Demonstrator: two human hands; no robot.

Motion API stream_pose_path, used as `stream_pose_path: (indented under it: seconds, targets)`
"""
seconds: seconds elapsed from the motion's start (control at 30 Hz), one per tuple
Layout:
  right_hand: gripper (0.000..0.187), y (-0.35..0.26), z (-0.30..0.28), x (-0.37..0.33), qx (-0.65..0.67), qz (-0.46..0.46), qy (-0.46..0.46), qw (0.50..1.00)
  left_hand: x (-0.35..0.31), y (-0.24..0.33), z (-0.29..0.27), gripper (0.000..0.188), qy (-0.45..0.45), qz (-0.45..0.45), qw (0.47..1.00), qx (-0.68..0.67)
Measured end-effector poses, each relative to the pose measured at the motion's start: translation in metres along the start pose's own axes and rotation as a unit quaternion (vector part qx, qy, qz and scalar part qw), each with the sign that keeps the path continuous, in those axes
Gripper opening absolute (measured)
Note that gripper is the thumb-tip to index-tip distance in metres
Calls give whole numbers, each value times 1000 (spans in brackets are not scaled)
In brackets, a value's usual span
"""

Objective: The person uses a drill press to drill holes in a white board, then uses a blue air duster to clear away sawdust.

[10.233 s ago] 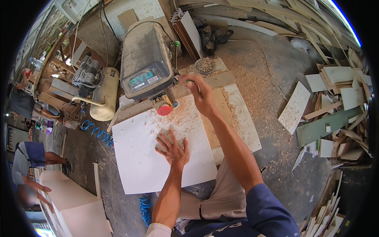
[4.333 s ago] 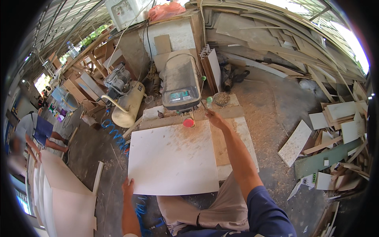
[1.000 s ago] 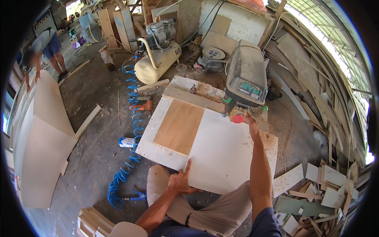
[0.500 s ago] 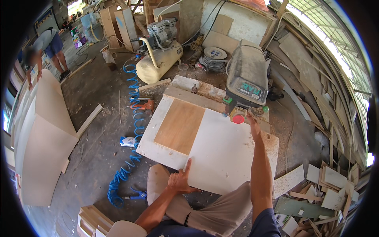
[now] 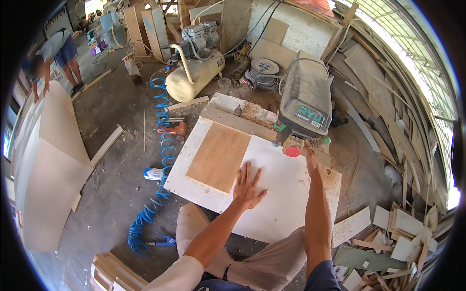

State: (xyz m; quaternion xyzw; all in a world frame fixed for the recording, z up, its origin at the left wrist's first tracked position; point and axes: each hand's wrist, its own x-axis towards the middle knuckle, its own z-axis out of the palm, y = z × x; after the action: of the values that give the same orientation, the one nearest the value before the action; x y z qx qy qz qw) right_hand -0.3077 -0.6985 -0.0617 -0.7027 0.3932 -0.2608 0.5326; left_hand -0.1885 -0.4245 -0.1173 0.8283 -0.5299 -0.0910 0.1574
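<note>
My left hand [image 5: 248, 188] lies flat with spread fingers on a white board [image 5: 281, 199], just right of a brown wooden panel [image 5: 218, 157] on the same surface. My right hand [image 5: 311, 157] reaches to the front of a dusty grey machine head [image 5: 306, 92], which looks like a drill press. It is beside the machine's red round button [image 5: 292, 151]. Its fingers are seen edge-on and partly hidden, so whether they grip something there cannot be made out. Sawdust and chips lie along the board's right side.
A coiled blue air hose [image 5: 164, 126] runs down the left, past an orange power tool [image 5: 175, 130] and a small box [image 5: 154, 173]. Behind stands a cream compressor [image 5: 194, 77]. Wood offcuts [image 5: 383, 245] pile at right. Far left, another person [image 5: 60, 53] bends over a large pale panel [image 5: 60, 160].
My left hand has moved from the board's near edge, where a finger pointed forward, up onto its surface with fingers spread. My right hand stays by the red button.
</note>
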Motion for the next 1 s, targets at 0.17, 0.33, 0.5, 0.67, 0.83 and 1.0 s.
stream_pose_path:
  seconds: [0.17,0.33,0.5,0.67,0.83,1.0]
  targets:
    - [72,15,-19,-5,-15,23,-6,1000,3,14,6,99,-29,-36,999,-25]
    - [75,20,-23,15,-15,62,23,998,13,14,6,102,-3,-40,999,-23]
    - [78,45,-10,33,83,72,18,994,8,2,7,102,-24,-63,998,-21]
    - [71,142,-81,92,109,-14,-10,994,17,20,1,102,-27,-56,997,-38]
    - [57,149,-82,109,219,-67,-26,973,12,12,3,101,-21,-62,998,-23]
    - [47,78,-62,115,334,-168,-29,927,12,12,2,100,-31,-66,997,-16]
